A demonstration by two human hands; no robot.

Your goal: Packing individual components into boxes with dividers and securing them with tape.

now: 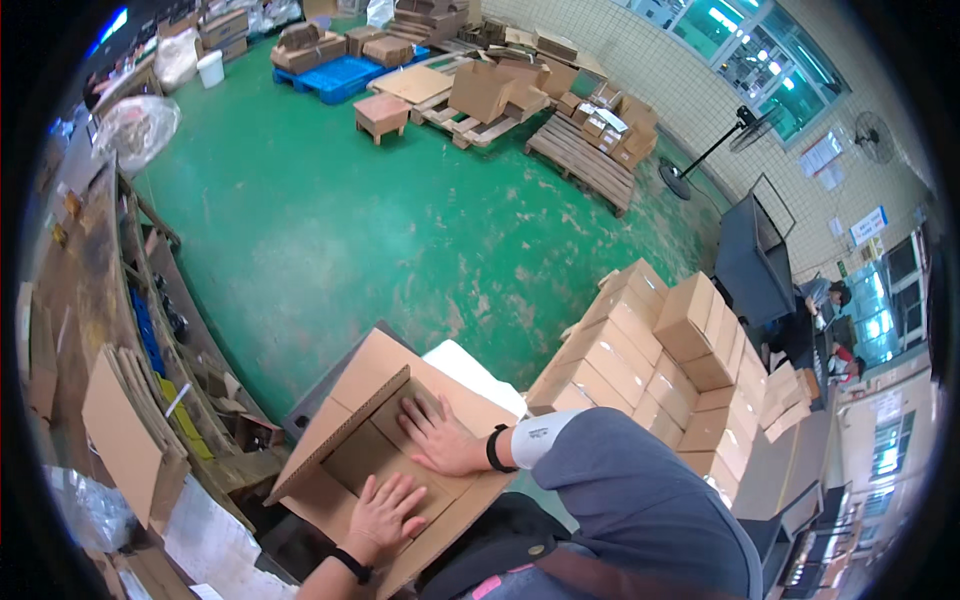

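An open cardboard box (pixel 360 462) stands right in front of me with its flaps spread outward. Inside it, my right hand (pixel 437 436) lies flat with fingers spread, touching the inner panels on the far side. My left hand (pixel 383 515) rests nearer to me, also flat with its fingers apart, over the box's inside near the front flap. Neither hand holds anything. Dark bands circle both wrists. Behind the box's right flap a white sheet-like piece (pixel 470 375) shows in part.
Stacked closed cartons (pixel 640 370) rise to the right. At my left runs a wooden workbench (pixel 90 270) with flat cardboard sheets (pixel 130 430) leaning by it. Farther off are a wooden pallet (pixel 580 160), a blue pallet (pixel 330 78), a standing fan (pixel 680 178) and people (pixel 800 330) at right.
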